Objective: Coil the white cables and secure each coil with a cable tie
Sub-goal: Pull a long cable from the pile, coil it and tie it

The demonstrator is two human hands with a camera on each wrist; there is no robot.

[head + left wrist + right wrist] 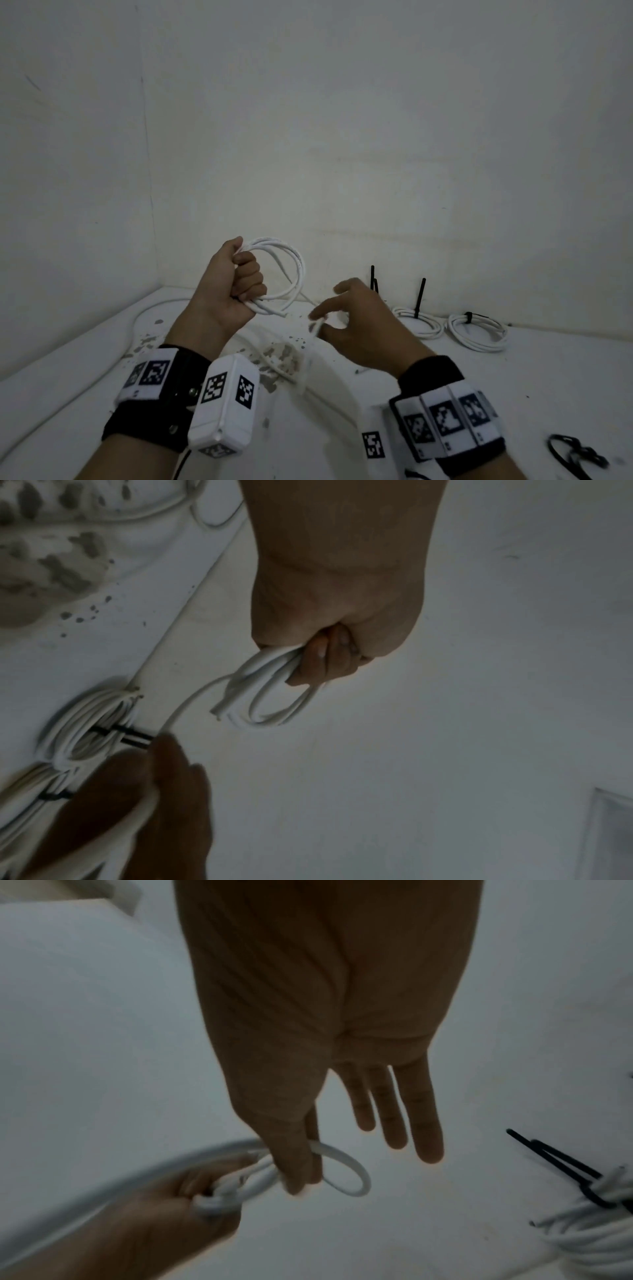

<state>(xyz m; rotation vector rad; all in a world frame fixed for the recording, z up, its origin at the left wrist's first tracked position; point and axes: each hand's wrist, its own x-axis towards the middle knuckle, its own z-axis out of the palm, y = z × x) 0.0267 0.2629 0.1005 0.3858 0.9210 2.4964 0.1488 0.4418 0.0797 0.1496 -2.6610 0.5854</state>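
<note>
We are holding a half-made coil point(277, 274) of white cable upright in our left hand point(233, 284), whose fingers are curling into a fist round the bundled loops, so that the ring of the coil is standing out past the knuckles toward our right hand. Our right hand point(359, 322) is hovering just beside it, thumb and forefinger pinching the loose tail point(317, 327) of the same cable while the other three fingers point(397, 1112) are spreading straight and apart, holding nothing. The free strand is running from the coil down and across to that pinch, so its long axis is lying roughly along the line between our two hands; the right hand is the nearer one to the free end, and we judge the next turn depends on carrying that tail up and over to the left fist, in line with the loops already there. Beyond the right fingertips, near the wall point(376, 137), two finished coils point(478, 330) are lying flat on the white table point(513, 377), each bound with a black cable tie point(419, 298) whose tail is sticking up; they are close enough that a wide swing of the tail might brush them. Spare black ties point(575, 455) are lying behind the right wrist, on its outer side, well apart from the coil. More white cable point(137, 322) is trailing on the table below the left fist. Above and between the hands we are seeing open room for the wrapping motion.
</note>
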